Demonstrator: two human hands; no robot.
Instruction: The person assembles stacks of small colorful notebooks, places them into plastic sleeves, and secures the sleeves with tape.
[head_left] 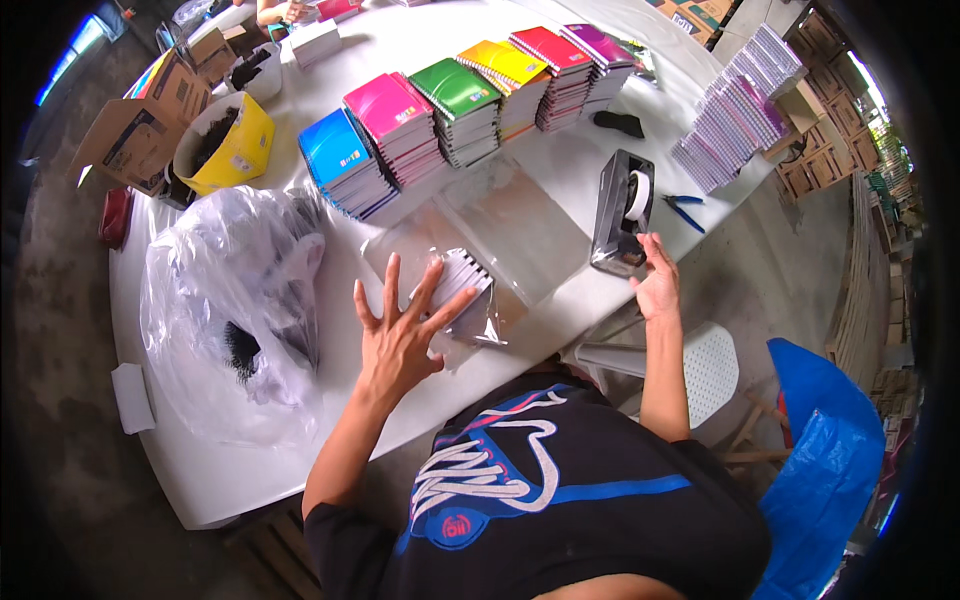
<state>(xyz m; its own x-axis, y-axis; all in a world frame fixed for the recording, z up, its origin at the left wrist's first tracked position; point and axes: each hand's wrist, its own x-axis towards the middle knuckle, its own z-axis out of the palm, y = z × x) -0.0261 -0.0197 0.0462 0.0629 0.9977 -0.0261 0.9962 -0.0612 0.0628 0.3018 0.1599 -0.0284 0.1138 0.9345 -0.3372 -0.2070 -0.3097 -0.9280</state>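
My left hand point(400, 335) is spread with its fingers apart, over a small spiral-bound notebook point(466, 272) in a clear plastic sleeve point(485, 325). The fingertips rest on or just above the sleeve; part of the notebook is hidden beneath them. At the table's front edge, my right hand point(658, 280) is beside the near end of a black tape dispenser point(612, 215), which holds a roll of tape point(638, 195). Its fingers are stretched out, thumb apart, and no tape can be made out in them. Flat clear plastic sleeves point(515, 225) lie between the hands.
Stacks of colourful spiral notebooks point(390, 115) line the table beyond my hands. Blue-handled pliers point(683, 212) lie right of the dispenser. A crumpled clear plastic bag point(230, 290) and a yellow bin point(245, 145) stand left. More notebooks point(740, 110) fill the right corner. Another person's hand point(290, 12) shows far off.
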